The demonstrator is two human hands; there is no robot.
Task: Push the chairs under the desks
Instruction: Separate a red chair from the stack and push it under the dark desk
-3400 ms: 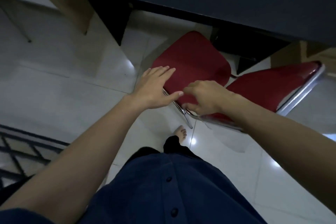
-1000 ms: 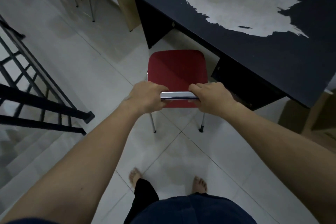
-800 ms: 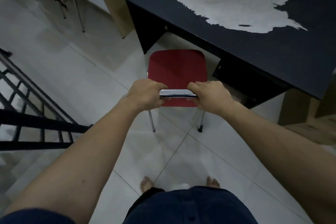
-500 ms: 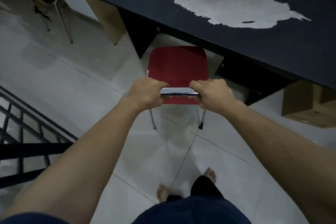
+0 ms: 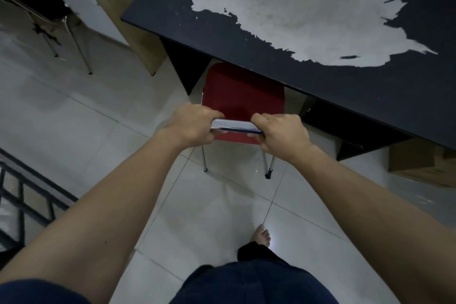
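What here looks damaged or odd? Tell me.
The black desk has a large pale patch across its top where the dark surface has peeled away with ragged edges. Nothing else stands out.

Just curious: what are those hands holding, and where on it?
Both hands, left and right, grip the red chair by its backrest's chrome top rail.

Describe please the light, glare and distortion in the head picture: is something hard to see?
Head view: dim, bluish light; a small bright glare spot on the floor tile beside the bare foot; the space under the black desk is lost in shadow; wide-angle bending stretches the forearms at the edges; the railing looks slightly blurred, while both hands and the red chair stay readable.
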